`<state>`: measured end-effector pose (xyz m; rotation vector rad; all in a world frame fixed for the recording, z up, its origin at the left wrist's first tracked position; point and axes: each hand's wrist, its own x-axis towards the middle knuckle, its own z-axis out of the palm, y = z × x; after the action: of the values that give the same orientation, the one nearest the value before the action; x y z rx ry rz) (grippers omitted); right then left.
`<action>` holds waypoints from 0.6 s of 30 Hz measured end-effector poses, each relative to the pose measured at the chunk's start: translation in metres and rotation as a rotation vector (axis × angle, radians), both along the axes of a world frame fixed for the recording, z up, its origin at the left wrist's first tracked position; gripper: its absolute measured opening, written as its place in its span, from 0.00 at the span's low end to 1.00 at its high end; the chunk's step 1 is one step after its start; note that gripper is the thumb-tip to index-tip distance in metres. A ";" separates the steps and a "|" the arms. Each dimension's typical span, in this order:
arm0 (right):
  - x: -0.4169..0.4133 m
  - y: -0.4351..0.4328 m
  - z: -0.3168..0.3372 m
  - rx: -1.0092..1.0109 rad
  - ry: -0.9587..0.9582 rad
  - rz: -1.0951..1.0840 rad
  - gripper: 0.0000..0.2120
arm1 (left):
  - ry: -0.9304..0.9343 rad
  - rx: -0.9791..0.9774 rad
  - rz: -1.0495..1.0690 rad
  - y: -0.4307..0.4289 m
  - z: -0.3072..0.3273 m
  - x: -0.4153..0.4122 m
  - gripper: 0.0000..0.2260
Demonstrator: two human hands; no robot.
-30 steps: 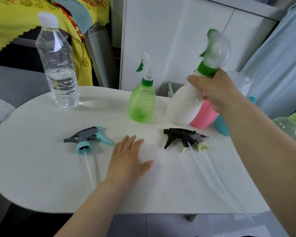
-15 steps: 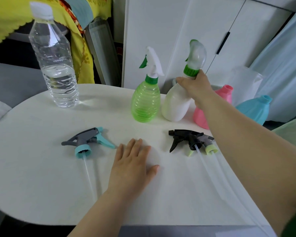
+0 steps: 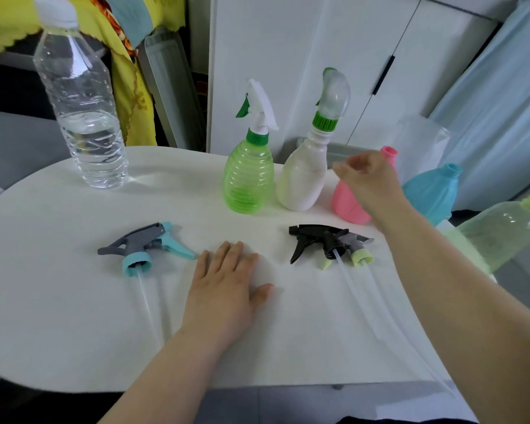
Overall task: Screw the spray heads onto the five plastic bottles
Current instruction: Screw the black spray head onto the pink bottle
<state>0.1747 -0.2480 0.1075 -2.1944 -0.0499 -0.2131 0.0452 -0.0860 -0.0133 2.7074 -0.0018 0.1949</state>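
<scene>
Spray heads: two already fitted, on green bottle (image 3: 248, 179) and white bottle (image 3: 303, 175), upright at table (image 3: 58, 301) rear. Right hand (image 3: 366, 182) loosely spread, empty, beside white bottle. Left hand (image 3: 227, 289) flat, fingers released. Teal head (image 3: 144, 249) and black head (image 3: 317, 241) loose on table.

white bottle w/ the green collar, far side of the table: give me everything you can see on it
The opaque white plastic bottle has a bulbous body and narrow neck. A ribbed green screw collar joins it to a translucent rounded spray head. It stands on the white table, tilted slightly right, between the green ribbed spray bottle and the pink headless bottle. The right hand hovers beside it, open, not touching.
</scene>
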 end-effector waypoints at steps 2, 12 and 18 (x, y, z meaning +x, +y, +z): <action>-0.016 -0.012 -0.009 -0.074 0.133 0.047 0.06 | 0.001 -0.009 -0.003 -0.001 0.002 0.000 0.25; -0.045 -0.006 -0.046 -0.621 0.343 0.017 0.15 | -0.004 -0.008 -0.005 -0.001 0.003 0.000 0.25; -0.050 -0.010 -0.040 -0.275 0.397 0.098 0.11 | -0.022 -0.009 -0.003 -0.001 0.000 0.001 0.25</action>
<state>0.1243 -0.2577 0.0679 -2.4606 0.0368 0.3028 0.0464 -0.0866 -0.0130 2.6960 -0.0117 0.2237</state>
